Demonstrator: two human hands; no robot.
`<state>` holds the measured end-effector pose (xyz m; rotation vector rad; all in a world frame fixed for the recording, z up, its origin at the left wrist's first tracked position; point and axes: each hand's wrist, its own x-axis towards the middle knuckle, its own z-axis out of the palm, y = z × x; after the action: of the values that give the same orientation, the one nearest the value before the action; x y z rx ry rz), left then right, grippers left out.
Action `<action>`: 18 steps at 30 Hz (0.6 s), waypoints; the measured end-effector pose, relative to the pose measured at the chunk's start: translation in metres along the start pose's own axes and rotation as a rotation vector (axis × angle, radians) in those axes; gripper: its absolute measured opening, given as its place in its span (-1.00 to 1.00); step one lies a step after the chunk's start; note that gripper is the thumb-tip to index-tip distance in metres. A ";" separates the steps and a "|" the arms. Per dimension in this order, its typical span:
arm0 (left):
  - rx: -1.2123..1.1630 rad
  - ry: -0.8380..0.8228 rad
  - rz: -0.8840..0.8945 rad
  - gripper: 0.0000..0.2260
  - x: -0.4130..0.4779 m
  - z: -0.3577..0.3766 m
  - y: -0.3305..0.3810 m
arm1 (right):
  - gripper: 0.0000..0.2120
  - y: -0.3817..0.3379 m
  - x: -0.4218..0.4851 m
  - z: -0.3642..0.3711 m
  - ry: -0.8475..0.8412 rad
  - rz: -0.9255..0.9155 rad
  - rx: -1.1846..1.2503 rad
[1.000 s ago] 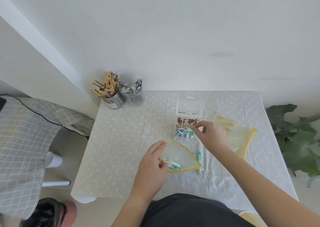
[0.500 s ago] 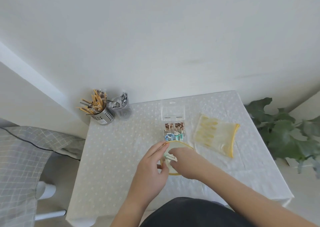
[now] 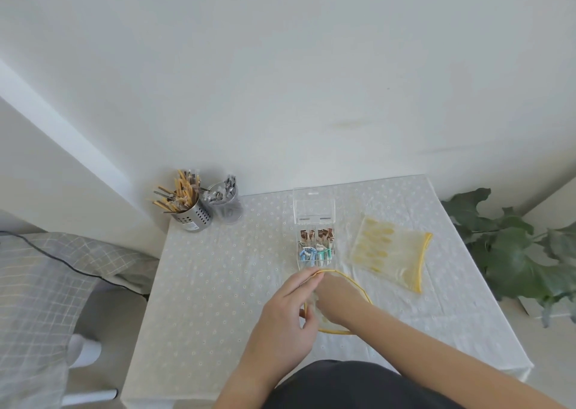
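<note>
A sheer pouch with a yellow rim lies near the table's front. My left hand pinches its rim and holds the mouth open. My right hand reaches into the pouch; its fingers are hidden behind my left hand, so I cannot see what they hold. Just beyond stands a clear plastic box with its lid up, holding small brown, blue and green clips.
A second sheer yellow-edged pouch lies flat to the right. A perforated metal cup of sticks and a clear cup of metal clips stand at the back left. The white dotted tablecloth covers the table. A leafy plant stands right.
My right hand left the clear box with a small clip, came back to the pouch and went into its mouth. My left hand kept holding the rim. The view tilted upward.
</note>
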<state>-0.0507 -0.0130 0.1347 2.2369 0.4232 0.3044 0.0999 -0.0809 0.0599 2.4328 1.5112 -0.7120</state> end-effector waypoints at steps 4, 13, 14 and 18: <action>0.004 -0.009 0.005 -0.44 -0.001 0.002 0.001 | -0.58 0.000 -0.006 0.008 0.057 0.036 0.021; 0.008 -0.021 0.010 -0.40 0.001 0.004 0.003 | -0.67 -0.029 -0.030 -0.025 0.060 0.197 0.042; 0.008 -0.018 0.011 -0.40 0.002 0.004 0.003 | -0.73 -0.023 -0.035 -0.032 0.025 0.130 0.134; 0.024 -0.015 0.007 -0.41 0.002 0.006 0.002 | -0.68 -0.003 -0.017 -0.021 -0.034 -0.070 -0.086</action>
<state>-0.0463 -0.0177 0.1326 2.2630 0.4125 0.2873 0.0975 -0.0845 0.0863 2.3044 1.5870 -0.6832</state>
